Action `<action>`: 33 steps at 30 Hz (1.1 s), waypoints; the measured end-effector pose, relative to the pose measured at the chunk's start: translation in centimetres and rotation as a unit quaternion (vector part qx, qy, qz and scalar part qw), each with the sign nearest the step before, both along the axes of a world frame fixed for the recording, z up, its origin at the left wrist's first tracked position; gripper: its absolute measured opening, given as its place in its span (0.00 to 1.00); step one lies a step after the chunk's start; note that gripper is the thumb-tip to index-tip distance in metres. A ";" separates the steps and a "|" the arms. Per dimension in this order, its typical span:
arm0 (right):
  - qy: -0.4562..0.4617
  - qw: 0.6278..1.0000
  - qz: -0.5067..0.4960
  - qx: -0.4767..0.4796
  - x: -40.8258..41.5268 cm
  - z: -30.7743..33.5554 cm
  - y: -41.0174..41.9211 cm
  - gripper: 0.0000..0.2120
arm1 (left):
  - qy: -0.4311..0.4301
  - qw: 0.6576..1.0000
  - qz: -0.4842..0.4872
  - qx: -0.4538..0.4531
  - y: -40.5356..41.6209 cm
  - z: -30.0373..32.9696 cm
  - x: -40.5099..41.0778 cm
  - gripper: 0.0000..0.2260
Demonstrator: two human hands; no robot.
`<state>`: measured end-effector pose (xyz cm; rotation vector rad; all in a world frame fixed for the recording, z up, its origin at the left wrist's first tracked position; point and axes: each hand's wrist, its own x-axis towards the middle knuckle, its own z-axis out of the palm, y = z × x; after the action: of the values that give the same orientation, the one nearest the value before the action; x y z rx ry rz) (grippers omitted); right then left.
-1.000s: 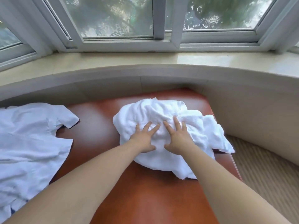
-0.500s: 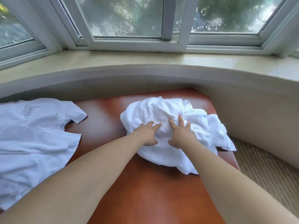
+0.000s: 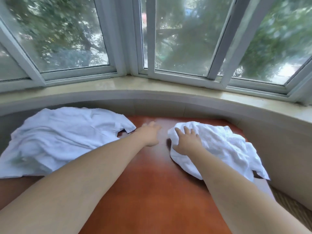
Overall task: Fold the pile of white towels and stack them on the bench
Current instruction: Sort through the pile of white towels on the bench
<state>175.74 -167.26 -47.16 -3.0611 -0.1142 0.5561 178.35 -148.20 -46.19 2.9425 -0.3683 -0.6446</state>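
Note:
A crumpled pile of white towels lies on the right part of the reddish-brown bench. My right hand rests flat on the pile's left edge, fingers spread and straight. My left hand hovers over bare bench just left of the pile, fingers extended and blurred, holding nothing. A white spread-out cloth covers the bench's left part, its corner close to my left hand.
A curved beige wall and stone windowsill close the bench at the back and right. White window frames rise above it. Ribbed carpet floor shows at the lower right, past the bench edge.
My left hand has left the towel pile and moved left over the bare bench. The right hand has slid to the pile's left edge. The camera has tilted up and turned left.

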 end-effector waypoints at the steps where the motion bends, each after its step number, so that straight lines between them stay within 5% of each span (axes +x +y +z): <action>1: -0.007 1.000 0.009 -0.001 -0.7 0.9 2.7 0.35 | -0.007 1.000 0.010 -0.003 2.8 0.7 -1.2 0.33; 14: -0.019 0.990 0.139 -0.026 -11.1 6.1 35.7 0.39 | -0.008 0.987 0.147 -0.058 37.1 0.6 -16.5 0.34; 23: -0.002 0.976 0.215 -0.040 -10.4 4.4 48.0 0.38 | 0.013 0.976 0.197 -0.096 46.9 -2.1 -18.6 0.35; 33: 0.042 0.972 0.229 0.020 -3.6 -1.1 51.9 0.37 | 0.073 0.964 0.253 -0.050 53.0 -4.1 -15.0 0.33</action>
<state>172.17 -115.36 -48.25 -2.9637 -0.8310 0.6851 163.33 -95.19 -50.31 2.6984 0.3455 -0.7285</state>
